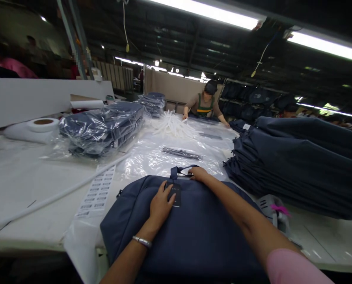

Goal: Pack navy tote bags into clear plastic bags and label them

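Note:
A dark blue bag (205,232) lies at the near edge of the table, right in front of me. My left hand (161,203) rests on its upper face with fingers apart, touching a small dark hang tag (177,194) with pale print. The fingers partly cover that tag. At the top edge of the bag, my right hand (198,173) has its fingers curled on the loop handle (174,172). Part of the loop is hidden behind those fingers. My right forearm crosses over the bag's right side.
Plastic-wrapped bags (105,122) stand left, near a roll (44,124) and a barcode label sheet (95,191). Clear plastic sheets (146,157), dark strips (182,153) and white strips (174,124) lie ahead. Right are stacked blue bags (294,165) and a grey tool (272,211). A co-worker (204,103) stands opposite.

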A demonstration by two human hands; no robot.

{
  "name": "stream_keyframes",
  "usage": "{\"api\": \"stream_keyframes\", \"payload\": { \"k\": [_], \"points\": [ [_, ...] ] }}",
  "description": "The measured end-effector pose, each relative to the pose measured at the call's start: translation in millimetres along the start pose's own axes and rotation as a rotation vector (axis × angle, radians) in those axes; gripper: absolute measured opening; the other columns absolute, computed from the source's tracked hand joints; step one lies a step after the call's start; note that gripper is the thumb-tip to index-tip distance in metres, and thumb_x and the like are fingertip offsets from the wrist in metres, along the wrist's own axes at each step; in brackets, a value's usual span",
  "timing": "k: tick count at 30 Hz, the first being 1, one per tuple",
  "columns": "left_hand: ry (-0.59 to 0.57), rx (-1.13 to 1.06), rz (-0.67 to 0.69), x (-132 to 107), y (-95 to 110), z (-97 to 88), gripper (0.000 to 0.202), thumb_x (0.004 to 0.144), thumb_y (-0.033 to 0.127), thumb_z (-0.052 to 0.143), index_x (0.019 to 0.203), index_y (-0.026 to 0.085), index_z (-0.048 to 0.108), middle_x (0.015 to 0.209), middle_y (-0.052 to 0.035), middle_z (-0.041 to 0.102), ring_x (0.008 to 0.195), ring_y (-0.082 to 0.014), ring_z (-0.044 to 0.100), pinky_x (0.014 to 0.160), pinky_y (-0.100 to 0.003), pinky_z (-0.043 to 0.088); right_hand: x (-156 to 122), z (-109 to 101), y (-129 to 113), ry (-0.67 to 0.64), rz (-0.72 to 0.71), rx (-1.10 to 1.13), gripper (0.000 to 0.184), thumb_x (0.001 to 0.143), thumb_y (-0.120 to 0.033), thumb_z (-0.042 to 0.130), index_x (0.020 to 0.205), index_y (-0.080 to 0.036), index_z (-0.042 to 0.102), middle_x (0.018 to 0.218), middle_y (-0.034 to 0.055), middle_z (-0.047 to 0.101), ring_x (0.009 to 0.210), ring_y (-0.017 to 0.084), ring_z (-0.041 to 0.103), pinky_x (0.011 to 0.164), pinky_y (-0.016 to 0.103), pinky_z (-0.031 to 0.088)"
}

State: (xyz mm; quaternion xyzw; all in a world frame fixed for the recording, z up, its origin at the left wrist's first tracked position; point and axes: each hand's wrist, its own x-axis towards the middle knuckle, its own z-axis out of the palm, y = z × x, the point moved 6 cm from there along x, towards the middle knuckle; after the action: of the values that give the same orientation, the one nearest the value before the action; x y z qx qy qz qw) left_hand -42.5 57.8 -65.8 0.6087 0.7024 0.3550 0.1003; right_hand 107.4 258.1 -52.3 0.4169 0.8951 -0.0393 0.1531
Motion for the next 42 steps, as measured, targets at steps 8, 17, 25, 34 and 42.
{"api": "stream_keyframes", "payload": {
  "k": [8,17,25,34,42],
  "points": [
    [-0.012,0.001,0.000,0,1,-3.8,0.039,0.093,0.030,0.056,0.130,0.021,0.062,0.153,-0.0110,0.044,0.121,-0.0283,0.062,0.098,-0.039,0.054,-31,-62,-1,0.227,0.089,0.051,0.032,0.099,-0.029,0.047,0.126,-0.016,0.057,0.112,0.0129,0.069,0.102,0.025,0.064,0.087,0.037,0.048],
    [-0.028,0.010,0.009,-1,7,-7.7,0.039,0.091,0.029,0.058,0.129,0.022,0.062,0.155,-0.0087,0.042,0.124,-0.0281,0.059,0.101,-0.039,0.053,-180,-63,-79,0.285,-0.217,0.210,0.027,0.087,-0.034,0.063,0.113,-0.028,0.069,0.104,0.0032,0.073,0.095,0.024,0.067,0.081,0.030,0.047],
    [-0.067,0.037,0.048,0,6,-15.3,0.046,0.085,0.010,0.057,0.130,0.017,0.058,0.149,-0.0131,0.049,0.131,-0.0261,0.054,0.109,-0.040,0.047,-194,52,-147,0.609,-0.136,0.383,0.034,0.092,-0.018,0.054,0.125,-0.018,0.064,0.120,0.0136,0.066,0.111,0.026,0.061,0.102,0.045,0.048],
    [-0.054,0.297,0.181,-19,50,-56.9,0.035,0.095,0.018,0.047,0.125,0.024,0.064,0.138,-0.0070,0.061,0.126,-0.0247,0.055,0.107,-0.040,0.047,-199,56,-145,0.640,-0.132,0.404,0.032,0.095,-0.018,0.052,0.124,-0.019,0.064,0.117,0.0119,0.066,0.110,0.026,0.060,0.103,0.044,0.048],
    [-0.146,-0.022,0.045,-20,24,-28.9,0.047,0.095,0.024,0.050,0.142,0.018,0.049,0.140,-0.0119,0.057,0.117,-0.0235,0.063,0.102,-0.039,0.052,-206,46,-143,0.645,-0.074,0.389,0.031,0.096,-0.015,0.049,0.121,-0.020,0.067,0.103,0.0108,0.069,0.095,0.025,0.060,0.095,0.044,0.045]
  ]
}}
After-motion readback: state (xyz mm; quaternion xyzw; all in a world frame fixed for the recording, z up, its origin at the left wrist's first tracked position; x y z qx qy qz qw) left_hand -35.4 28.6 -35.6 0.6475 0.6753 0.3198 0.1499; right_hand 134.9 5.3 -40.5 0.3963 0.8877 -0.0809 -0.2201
